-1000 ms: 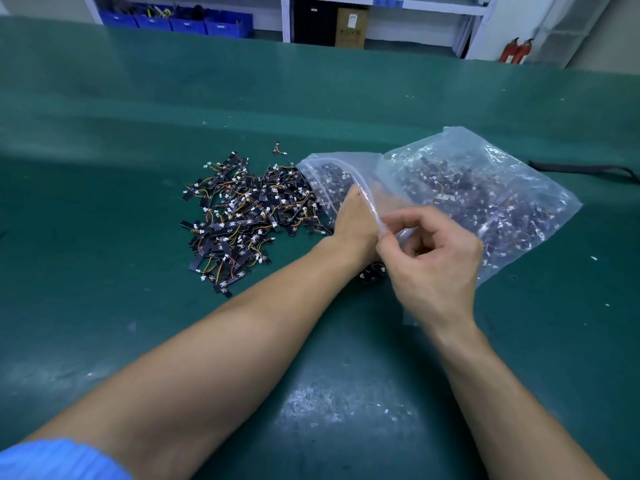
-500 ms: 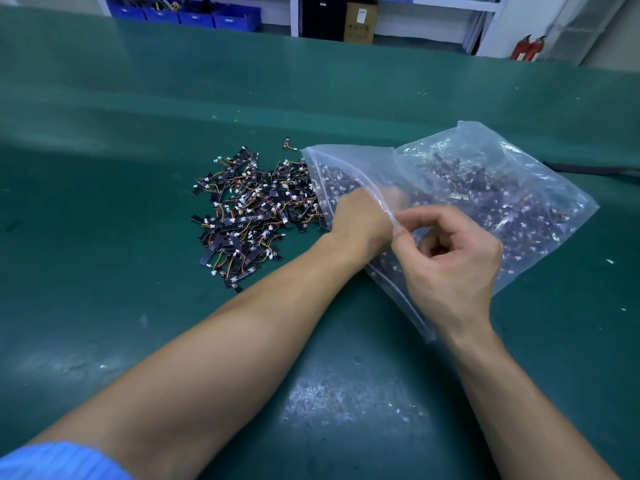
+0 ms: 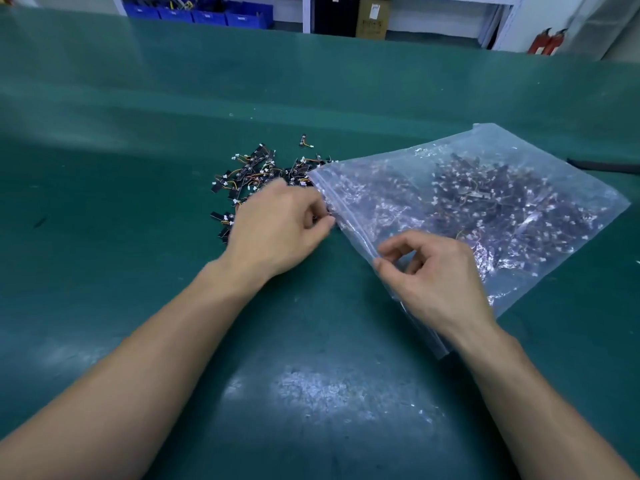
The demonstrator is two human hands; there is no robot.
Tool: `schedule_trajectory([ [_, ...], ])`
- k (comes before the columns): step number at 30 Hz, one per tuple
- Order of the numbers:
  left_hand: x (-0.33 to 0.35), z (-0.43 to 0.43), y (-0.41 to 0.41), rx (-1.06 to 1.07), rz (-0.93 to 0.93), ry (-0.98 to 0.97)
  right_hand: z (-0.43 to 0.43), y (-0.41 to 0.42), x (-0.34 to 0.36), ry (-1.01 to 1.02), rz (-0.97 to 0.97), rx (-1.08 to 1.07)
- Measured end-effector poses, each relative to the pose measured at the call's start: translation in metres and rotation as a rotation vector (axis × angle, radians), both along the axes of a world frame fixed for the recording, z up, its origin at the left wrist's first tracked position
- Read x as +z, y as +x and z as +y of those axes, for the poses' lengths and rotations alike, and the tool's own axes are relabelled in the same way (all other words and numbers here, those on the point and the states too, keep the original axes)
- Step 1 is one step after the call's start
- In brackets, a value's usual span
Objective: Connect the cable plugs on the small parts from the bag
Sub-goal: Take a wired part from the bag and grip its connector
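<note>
A clear zip bag (image 3: 540,161) full of small black parts with coloured wires and white plugs lies on the green table (image 3: 138,133), right of centre. A loose pile of the same small parts (image 3: 247,174) lies just left of the bag's mouth. My left hand (image 3: 277,226) is outside the bag, over the pile's right side, with its fingers curled at the bag's mouth; something dark shows between them. My right hand (image 3: 436,282) pinches the bag's zip edge between thumb and forefinger.
A black cable (image 3: 606,166) lies on the table right of the bag. Beyond the far edge stand blue bins (image 3: 207,13), a cardboard box (image 3: 372,19) and red fire extinguishers (image 3: 549,41). One single part (image 3: 304,142) lies behind the pile.
My left hand has come out of the bag and now sits at its mouth over the pile. The bag has flattened onto the table, with my right hand still on its edge.
</note>
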State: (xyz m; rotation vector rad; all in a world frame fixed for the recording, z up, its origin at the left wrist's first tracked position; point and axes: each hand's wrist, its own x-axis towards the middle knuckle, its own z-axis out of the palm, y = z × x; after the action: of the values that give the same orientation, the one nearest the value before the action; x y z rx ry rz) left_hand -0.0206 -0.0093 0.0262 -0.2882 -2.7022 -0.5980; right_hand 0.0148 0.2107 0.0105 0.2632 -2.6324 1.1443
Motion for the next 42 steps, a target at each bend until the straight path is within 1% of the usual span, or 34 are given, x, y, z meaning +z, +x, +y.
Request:
schedule_trajectory([
  [2,0.0,-0.02,-0.002,0.048,0.051,0.005,0.0,0.0,0.0,-0.007,-0.011,0.002],
  [5,-0.002,-0.037,-0.007,0.123,-0.001,-0.077,0.001,0.001,0.0,-0.017,-0.033,0.01],
  [7,-0.004,-0.04,-0.007,0.113,-0.033,-0.119,0.001,0.001,-0.001,-0.025,-0.05,0.011],
  [11,-0.005,-0.038,-0.006,0.076,0.001,-0.129,0.001,0.001,-0.001,-0.036,-0.057,0.01],
  [14,-0.003,-0.039,-0.005,0.038,0.089,-0.08,0.001,0.001,0.0,-0.054,-0.061,0.013],
  [18,0.003,-0.031,0.001,-0.081,0.261,-0.004,-0.001,0.002,0.002,-0.099,-0.016,0.007],
  [20,0.005,-0.022,0.006,-0.159,0.293,0.034,-0.002,0.004,0.003,-0.114,0.023,0.024],
  [26,0.002,0.003,0.019,-0.462,0.227,0.135,-0.006,0.006,0.007,-0.167,0.089,0.161],
  [29,0.001,0.009,0.021,-0.559,0.167,0.202,-0.006,0.006,0.005,-0.18,0.088,0.206],
  [34,0.0,0.011,0.023,-0.577,0.131,0.243,-0.006,0.004,0.001,-0.191,0.098,0.2],
  [37,-0.002,0.011,0.023,-0.503,0.164,0.256,-0.004,0.003,0.002,-0.226,0.113,0.153],
  [39,-0.003,0.008,0.022,-0.461,0.153,0.28,-0.002,0.001,0.003,-0.274,0.1,0.129],
  [42,-0.004,0.008,0.021,-0.452,0.134,0.276,0.0,0.001,0.005,-0.298,0.084,0.114],
])
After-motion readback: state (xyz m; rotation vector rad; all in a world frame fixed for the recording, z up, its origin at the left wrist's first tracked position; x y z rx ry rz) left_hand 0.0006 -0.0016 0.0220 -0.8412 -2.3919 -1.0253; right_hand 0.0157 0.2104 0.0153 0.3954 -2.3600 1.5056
